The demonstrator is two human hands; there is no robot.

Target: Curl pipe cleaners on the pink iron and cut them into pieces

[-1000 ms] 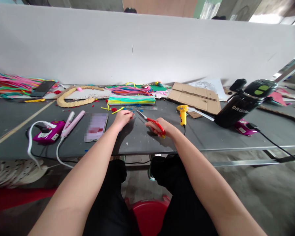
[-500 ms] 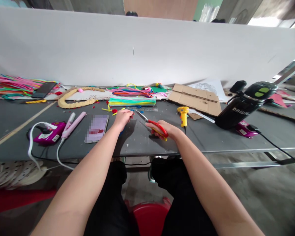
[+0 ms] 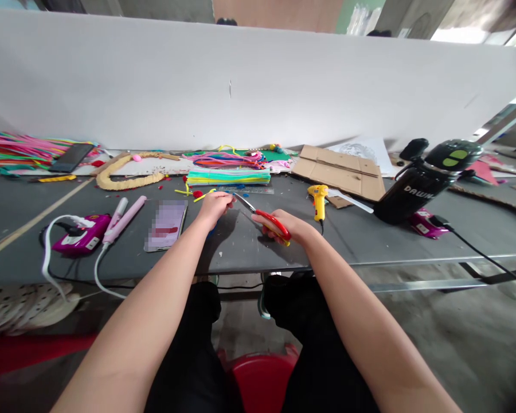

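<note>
My right hand [image 3: 289,227] grips red-handled scissors [image 3: 264,217], whose blades point up and left toward my left hand [image 3: 215,207]. My left hand is closed in a pinch above the grey table [image 3: 249,241], holding something small that I cannot make out; a bit of blue shows under it. The blade tips almost touch its fingertips. Just behind the hands lies a flat stack of green and yellow pipe cleaners [image 3: 229,176], with loose yellow and red bits [image 3: 195,193] beside it.
A phone [image 3: 166,224] lies left of my left hand, then a pink iron-like tool [image 3: 124,219] and a magenta power adapter [image 3: 76,241]. A yellow glue gun [image 3: 317,201], cardboard [image 3: 339,170] and a black jug [image 3: 425,180] stand right. A white partition [image 3: 258,86] backs the table.
The scissors and my right hand have shifted slightly left toward my left hand, bringing the blade tips up to its fingers. My left hand has stayed in place.
</note>
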